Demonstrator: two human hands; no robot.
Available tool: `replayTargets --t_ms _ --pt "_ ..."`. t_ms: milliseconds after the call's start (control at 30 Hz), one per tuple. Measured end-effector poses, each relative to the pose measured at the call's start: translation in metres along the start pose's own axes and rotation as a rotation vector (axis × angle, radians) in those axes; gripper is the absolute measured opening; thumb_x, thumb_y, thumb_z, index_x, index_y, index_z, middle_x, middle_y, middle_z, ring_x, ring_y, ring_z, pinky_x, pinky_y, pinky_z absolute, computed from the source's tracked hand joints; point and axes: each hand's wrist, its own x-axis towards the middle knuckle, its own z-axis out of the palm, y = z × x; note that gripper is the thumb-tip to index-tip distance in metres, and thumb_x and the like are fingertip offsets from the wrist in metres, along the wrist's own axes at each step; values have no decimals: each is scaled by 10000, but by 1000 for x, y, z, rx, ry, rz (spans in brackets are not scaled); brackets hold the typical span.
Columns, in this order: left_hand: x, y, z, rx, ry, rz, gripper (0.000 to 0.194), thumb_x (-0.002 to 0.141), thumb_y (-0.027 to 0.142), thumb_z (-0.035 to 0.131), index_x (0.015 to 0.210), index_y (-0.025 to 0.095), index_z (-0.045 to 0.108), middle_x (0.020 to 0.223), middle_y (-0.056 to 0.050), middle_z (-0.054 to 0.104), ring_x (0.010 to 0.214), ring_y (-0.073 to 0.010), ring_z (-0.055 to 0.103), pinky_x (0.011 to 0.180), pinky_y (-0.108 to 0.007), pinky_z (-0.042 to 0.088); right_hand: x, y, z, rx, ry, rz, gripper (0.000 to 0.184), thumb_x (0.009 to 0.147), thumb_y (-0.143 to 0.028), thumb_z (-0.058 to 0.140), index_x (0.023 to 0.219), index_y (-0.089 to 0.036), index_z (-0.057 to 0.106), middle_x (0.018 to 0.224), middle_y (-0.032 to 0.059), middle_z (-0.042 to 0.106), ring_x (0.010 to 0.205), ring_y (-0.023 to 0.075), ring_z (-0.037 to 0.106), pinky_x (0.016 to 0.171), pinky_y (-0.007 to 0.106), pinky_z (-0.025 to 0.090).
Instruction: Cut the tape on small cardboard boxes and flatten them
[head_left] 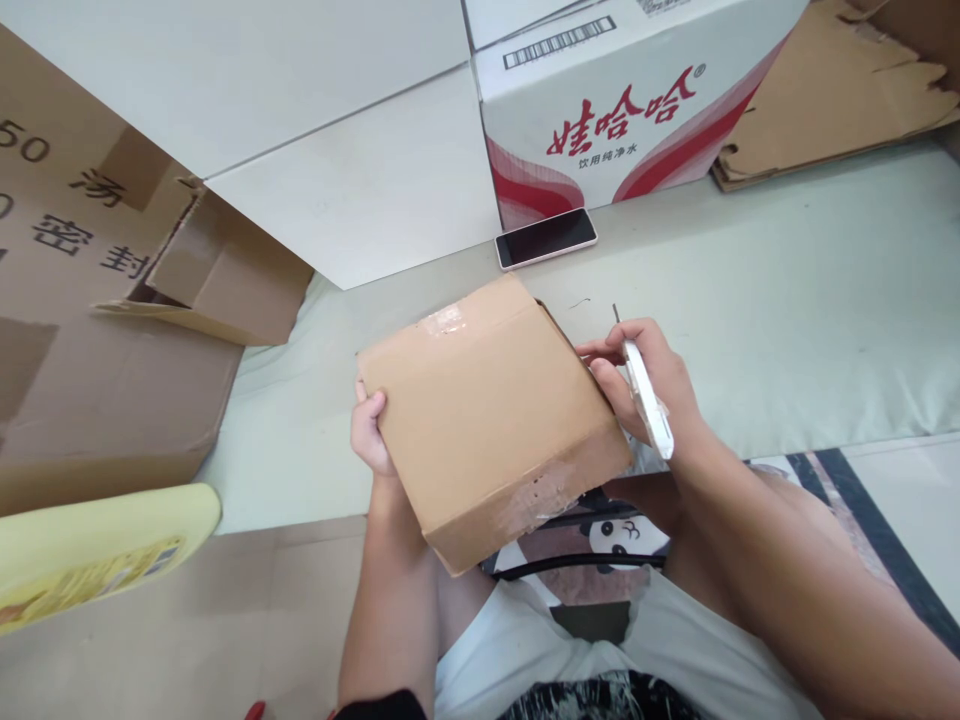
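Note:
A small brown cardboard box (pixel 487 400) is held tilted above my lap, with clear tape on its far and near edges. My left hand (pixel 371 430) grips its left side, thumb on the top face and the other fingers mostly hidden behind. In my right hand (pixel 649 375) is a white utility knife (pixel 646 400), its thin blade extended and pointing away from me. The fingertips of that hand are close to the box's right side; whether they touch it I cannot tell.
A phone (pixel 546 238) lies on the pale green cloth (pixel 795 300) before a white-and-red carton (pixel 607 120). White panels (pixel 360 180) stand at the back left, large brown cartons (pixel 90 370) at the left. Flattened cardboard (pixel 832 100) rests at upper right; a yellow container (pixel 105 550) sits lower left.

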Motion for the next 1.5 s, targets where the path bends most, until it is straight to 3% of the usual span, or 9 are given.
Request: replayTargets --t_ms 167,333,567,733,900,1500 --pt "-1 2 0 3 24 -58 567 691 465 721 1214 248 697 1126 -57 768 1139 -341 711 939 -413 557 0 -1 -1 -10 -2 9 197 876 -362 605 1002 -292 471 996 67 826 887 278 788 800 454 603" --pt "-1 4 3 15 57 -87 548 643 451 719 1141 222 726 1029 -61 773 1108 -330 708 886 -388 558 0 -3 -2 -23 -8 23 191 875 -366 603 990 -291 471 993 67 825 881 275 788 787 440 600" --pt "-2 5 5 67 75 -103 537 605 505 714 1055 213 727 1104 -61 770 1186 -344 677 925 -392 560 0 -2 -3 -37 -17 55 194 884 -387 605 1001 -284 490 1027 84 821 910 282 782 801 447 594" --pt "-2 4 3 25 57 -98 472 615 475 729 1010 216 729 1023 -54 766 1085 -322 702 909 -386 557 0 0 -2 -24 -25 46 182 889 -375 609 1002 -286 498 1024 73 823 904 276 786 801 445 603" --pt "0 3 -1 4 1 -101 467 640 467 745 1031 213 710 990 -61 753 1123 -333 695 991 -415 545 0 0 -3 -27 -22 28 175 896 -365 611 1007 -287 500 1019 69 824 892 270 789 792 431 608" --pt "-1 5 3 17 31 -110 455 612 474 749 982 213 706 1019 -58 758 1132 -324 688 966 -396 557 0 1 -2 -23 -14 25 170 896 -371 612 1002 -289 507 1013 63 823 888 270 787 788 438 613"
